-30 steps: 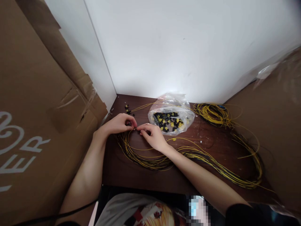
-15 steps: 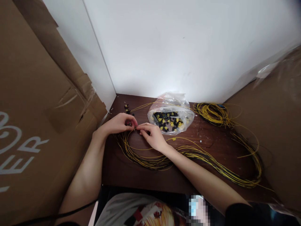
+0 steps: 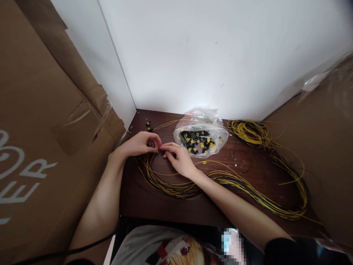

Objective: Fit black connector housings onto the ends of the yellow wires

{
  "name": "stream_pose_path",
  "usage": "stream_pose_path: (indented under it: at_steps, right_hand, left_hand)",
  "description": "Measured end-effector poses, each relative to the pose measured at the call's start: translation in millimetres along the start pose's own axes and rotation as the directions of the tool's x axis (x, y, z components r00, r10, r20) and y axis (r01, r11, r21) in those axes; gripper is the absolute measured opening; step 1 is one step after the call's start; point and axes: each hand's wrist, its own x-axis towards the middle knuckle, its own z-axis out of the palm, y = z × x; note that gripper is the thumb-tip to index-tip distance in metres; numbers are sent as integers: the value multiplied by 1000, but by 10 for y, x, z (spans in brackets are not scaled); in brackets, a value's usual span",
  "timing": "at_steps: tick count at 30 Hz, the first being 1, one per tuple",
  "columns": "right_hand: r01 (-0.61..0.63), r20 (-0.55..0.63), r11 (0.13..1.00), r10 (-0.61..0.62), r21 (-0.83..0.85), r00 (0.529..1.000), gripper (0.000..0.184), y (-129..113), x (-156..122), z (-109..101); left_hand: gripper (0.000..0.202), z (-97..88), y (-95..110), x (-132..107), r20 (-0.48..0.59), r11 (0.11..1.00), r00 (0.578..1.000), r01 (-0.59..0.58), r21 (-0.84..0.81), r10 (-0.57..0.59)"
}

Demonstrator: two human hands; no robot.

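A bare strip of worktop runs along the near edge, below the wire bundle, until the right forearm slants across it. Cardboard boxes wall in the left and right sides. Just past the right fingers, the plastic bag blocks the way back, with an open patch right of it, short of the yellow coil.

Connectors lay in plastic bag on tabletop, before wall. Wire coil sat right of bag, wire bundle in front, loose connectors left. Cardboard box stood far left, second box far right.
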Motion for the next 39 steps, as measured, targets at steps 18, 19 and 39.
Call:
stream_pose_path:
  at_steps: [18,19,39]
  right_hand:
    - [23,39,991,-18,-130,999,29,-27,6,-4]
    - [22,43,991,-16,-133,999,28,-33,8,-5]
    - [-69,-118,997,73,38,990,19,-39,-3,-27]
  left_hand:
    - [16,-26,69,-13,-9,997,998,63,35,-62]
    - [16,-26,69,-13,-6,998,998,62,33,-62]
    - [26,-2,-46,8,-165,951,980,156,267,-114]
